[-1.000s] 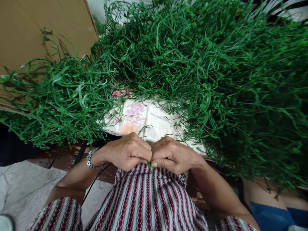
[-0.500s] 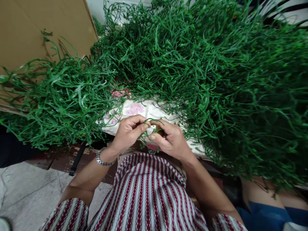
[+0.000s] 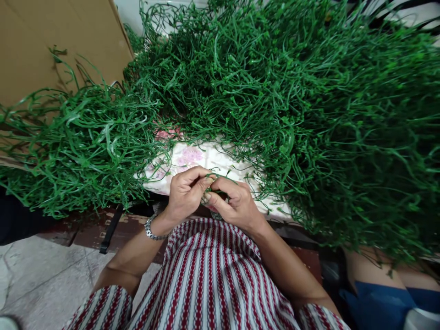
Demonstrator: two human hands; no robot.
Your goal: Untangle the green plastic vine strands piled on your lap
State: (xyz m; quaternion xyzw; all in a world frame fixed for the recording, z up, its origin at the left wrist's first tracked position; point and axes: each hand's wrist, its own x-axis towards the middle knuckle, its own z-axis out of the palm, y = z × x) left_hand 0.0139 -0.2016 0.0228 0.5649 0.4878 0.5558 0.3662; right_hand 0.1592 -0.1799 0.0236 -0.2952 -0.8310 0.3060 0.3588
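Observation:
Both hands meet low over the cloth in front of my body. My left hand [image 3: 187, 191], with a metal watch on its wrist, pinches a thin green plastic stem [image 3: 222, 177] between thumb and forefinger. Fingers of my right hand [image 3: 237, 204] are bent around the same stem, its thumb close to the left fingertips. Most of the stem is hidden by the fingers. Under the hands lies a white cloth with pink flowers [image 3: 220, 158].
A big heap of green plastic stems [image 3: 247, 82] covers the back and right. A smaller pile [image 3: 99, 146] lies left, before a cardboard box [image 3: 62, 27]. At lower right are another person's legs in blue shorts [image 3: 383, 302]. A black strap [image 3: 112, 229] hangs over the front edge.
My hands have drawn closer together, and the right thumb has come in against the left fingers. The looped stem shows less between them. The view has shifted slightly.

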